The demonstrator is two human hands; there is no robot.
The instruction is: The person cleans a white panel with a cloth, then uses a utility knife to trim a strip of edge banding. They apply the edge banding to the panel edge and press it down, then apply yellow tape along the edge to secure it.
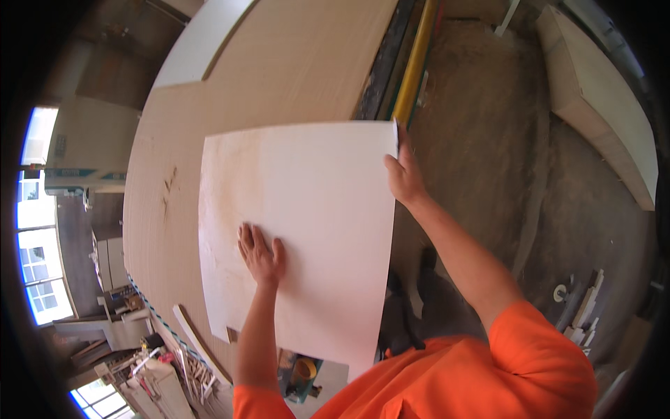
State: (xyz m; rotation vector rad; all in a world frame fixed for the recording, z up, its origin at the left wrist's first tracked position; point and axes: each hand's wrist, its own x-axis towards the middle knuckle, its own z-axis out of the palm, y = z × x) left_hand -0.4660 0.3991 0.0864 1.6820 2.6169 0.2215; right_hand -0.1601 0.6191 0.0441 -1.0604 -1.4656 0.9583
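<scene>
A large white panel (314, 194) with a thin edge lies over a wood-faced sheet, its right side jutting past the sheet's edge. Brownish smudges mark the panel's left part, and a small notch shows at its lower left. My left hand (260, 256) rests palm down on the panel, fingers spread, holding nothing. At the far right corner my right hand (405, 175) grips the panel's edge. Its thumb is on the top face, and the other fingers are partly hidden behind the edge. The wood-faced sheet (157, 209) spreads out to the left and beyond.
A yellow rail (416, 68) runs along the right side of the support. Another white panel (199, 36) lies at the far left. A narrow wood strip (201, 343) sits near the lower left. Offcuts (193, 374) are piled there. A big pale box-like piece (591, 89) stands right.
</scene>
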